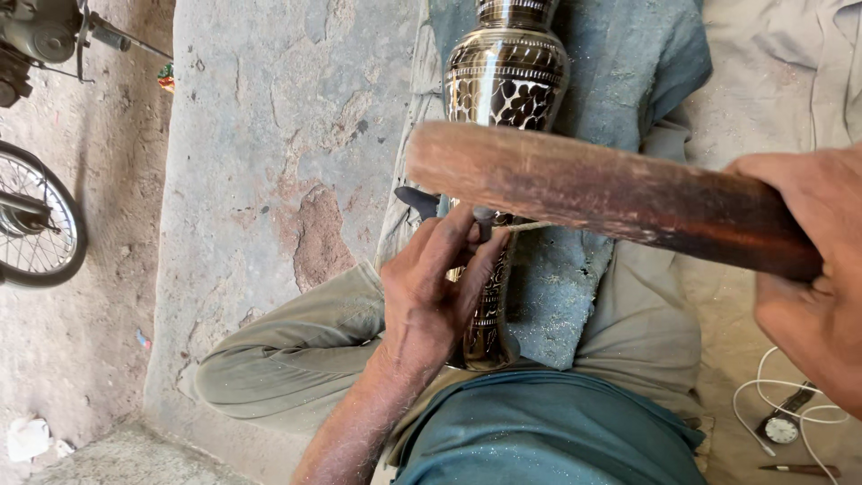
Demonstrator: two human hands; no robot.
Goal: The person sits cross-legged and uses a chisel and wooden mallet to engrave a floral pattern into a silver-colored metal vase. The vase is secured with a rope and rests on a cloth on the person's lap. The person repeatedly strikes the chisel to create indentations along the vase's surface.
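Note:
A shiny engraved metal vase [505,81] lies along my lap on a blue-grey cloth [620,63], its base toward me. My left hand [431,292] rests on the vase's lower part and pinches a thin dark metal punch [484,223] upright against the surface. My right hand [813,269] grips a thick brown wooden stick [593,189] held level above the punch, its blunt end pointing left and hiding the vase's middle.
A cracked grey concrete slab [278,135] lies to the left. A wheel [40,224] and engine parts [40,36] of a motorcycle stand on the dirt at far left. A wristwatch [781,428], white cable [763,395] and small tool [799,469] lie at lower right.

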